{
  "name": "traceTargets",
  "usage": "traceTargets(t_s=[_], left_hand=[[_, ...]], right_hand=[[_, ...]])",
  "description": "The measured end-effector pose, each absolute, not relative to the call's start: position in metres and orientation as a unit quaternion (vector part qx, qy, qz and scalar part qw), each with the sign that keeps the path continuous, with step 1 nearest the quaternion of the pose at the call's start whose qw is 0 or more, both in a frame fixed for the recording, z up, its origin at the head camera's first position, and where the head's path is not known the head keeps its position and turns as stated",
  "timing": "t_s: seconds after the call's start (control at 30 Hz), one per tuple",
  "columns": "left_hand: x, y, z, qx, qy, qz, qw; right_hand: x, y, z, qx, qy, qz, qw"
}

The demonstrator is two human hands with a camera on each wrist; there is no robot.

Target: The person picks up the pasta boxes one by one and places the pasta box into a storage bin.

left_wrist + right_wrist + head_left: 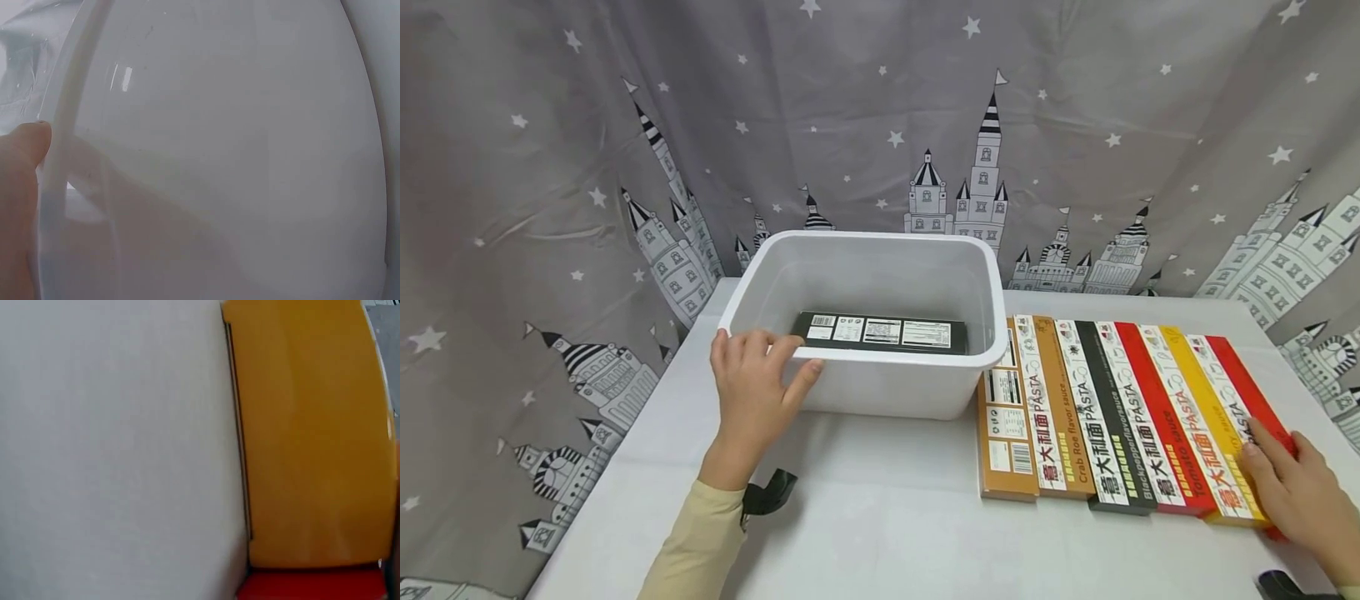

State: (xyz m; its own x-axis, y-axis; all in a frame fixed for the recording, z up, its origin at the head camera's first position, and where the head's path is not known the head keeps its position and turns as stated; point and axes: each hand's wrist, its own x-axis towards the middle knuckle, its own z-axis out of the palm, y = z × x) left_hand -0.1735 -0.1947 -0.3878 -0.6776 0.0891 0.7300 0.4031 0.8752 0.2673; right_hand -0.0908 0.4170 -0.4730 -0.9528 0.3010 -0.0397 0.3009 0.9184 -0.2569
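Note:
A white plastic bin (pixel 880 387) stands on the table with a black pasta box (pixel 880 331) inside, its label panel facing me. My left hand (pixel 752 387) grips the bin's near rim at the left corner, fingers over the edge and thumb against the outside. In the left wrist view the thumb (pixel 34 140) lies beside the rim. At the far right, my right hand (pixel 1296 487) holds the near part of the red pasta box (pixel 1243 379) that ends the row. Its thumb overlaps the neighbouring yellow pasta box (pixel 1202 400), whose end fills much of the right wrist view.
Left of these, in a slanting row, lie a red tomato sauce box (pixel 1157 417), a black pepper box (pixel 1112 417) and orange-brown boxes, including a crab roe one (pixel 1060 392). The row's left end sits close by the bin. A grey castle-print curtain (pixel 850 108) hangs behind the table (pixel 880 533).

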Motion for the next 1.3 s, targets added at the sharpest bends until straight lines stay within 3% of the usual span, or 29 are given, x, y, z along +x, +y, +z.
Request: traceTargets(t_s=[0.4, 0.87, 1.3], left_hand=[[-0.174, -0.195, -0.389, -0.137, -0.892, -0.206, 0.379], [-0.175, -0.195, -0.389, -0.139, -0.890, -0.207, 0.382], [-0.174, -0.194, -0.387, -0.137, -0.891, -0.205, 0.381]], right_hand=[[-0.095, 0.433, -0.476, -0.188, -0.973, 0.130, -0.001], [-0.100, 0.432, -0.470, -0.203, -0.976, 0.044, -0.072], [-0.100, 0.432, -0.476, -0.216, -0.974, 0.032, -0.063]])
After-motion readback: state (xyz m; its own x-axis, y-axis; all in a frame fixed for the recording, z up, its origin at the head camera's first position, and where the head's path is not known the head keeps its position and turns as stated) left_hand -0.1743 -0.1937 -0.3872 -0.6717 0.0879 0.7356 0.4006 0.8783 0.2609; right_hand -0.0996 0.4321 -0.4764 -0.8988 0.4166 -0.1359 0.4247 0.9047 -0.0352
